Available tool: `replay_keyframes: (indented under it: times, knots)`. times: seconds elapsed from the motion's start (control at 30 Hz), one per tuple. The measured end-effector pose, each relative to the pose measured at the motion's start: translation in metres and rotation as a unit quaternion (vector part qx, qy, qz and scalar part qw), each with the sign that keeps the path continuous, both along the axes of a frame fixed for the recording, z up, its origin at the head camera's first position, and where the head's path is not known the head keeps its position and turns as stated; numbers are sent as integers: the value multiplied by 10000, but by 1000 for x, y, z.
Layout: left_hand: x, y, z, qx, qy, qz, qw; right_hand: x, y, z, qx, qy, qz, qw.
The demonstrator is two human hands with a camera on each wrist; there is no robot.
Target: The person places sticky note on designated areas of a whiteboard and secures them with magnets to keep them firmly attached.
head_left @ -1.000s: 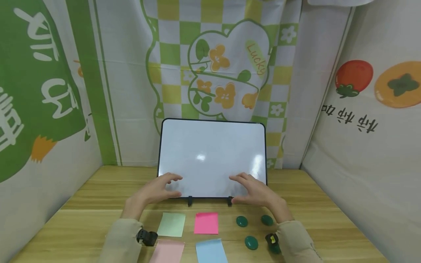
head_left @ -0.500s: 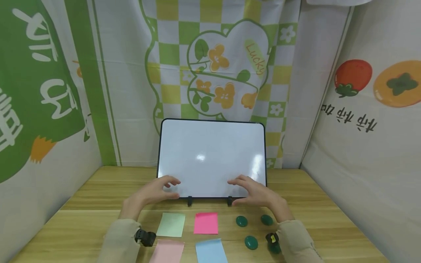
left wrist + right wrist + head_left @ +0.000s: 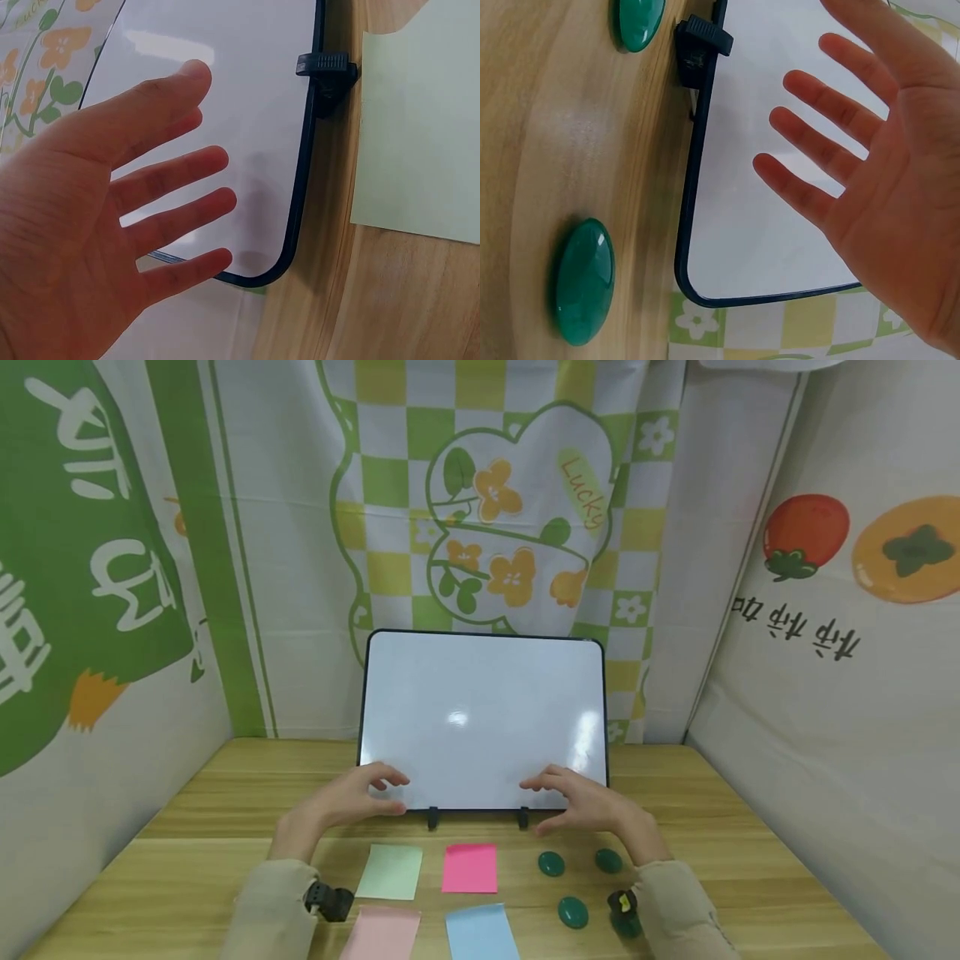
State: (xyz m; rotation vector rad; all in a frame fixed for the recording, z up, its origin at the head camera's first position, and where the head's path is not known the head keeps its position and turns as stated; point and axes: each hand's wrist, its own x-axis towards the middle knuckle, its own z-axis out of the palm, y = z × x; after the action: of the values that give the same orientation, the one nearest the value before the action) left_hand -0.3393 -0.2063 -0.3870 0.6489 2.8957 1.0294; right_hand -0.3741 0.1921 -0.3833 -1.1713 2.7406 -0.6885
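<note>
A blank whiteboard [image 3: 483, 718] with a dark frame leans upright on small black stand feet [image 3: 432, 818]. In front of its lower left part hovers my left hand [image 3: 348, 797], fingers spread and holding nothing. On the other side my right hand [image 3: 592, 802] is held likewise before the lower right part, its fingers apart and empty. Both wrist views show the palms with a gap to the board. Nearer on the table lie a light green sticky note [image 3: 390, 872], a hot pink one [image 3: 470, 868], a pale pink one [image 3: 382, 933] and a blue one [image 3: 482, 932].
Several green oval magnets [image 3: 573, 912] lie right of the notes; one is partly covered by the black wrist camera [image 3: 622, 903]. Wooden table [image 3: 187, 877] runs up to a printed cloth backdrop [image 3: 390, 527], with cloth walls on both sides.
My left hand has drifted slightly left, and my right hand has shifted a little lower. Board, notes and magnets stay where they were.
</note>
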Motion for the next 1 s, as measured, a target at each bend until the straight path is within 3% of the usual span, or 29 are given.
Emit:
replay_keyframes:
  times: [0.57, 1.0]
  knots:
    - [-4, -13, -5, 276, -266, -71, 9992, -4, 10, -7, -102, -1046, -8, 9945]
    - [-9, -24, -17, 437, -252, -503, 9975, -5, 13, -11, -131, -1442, 6, 9895]
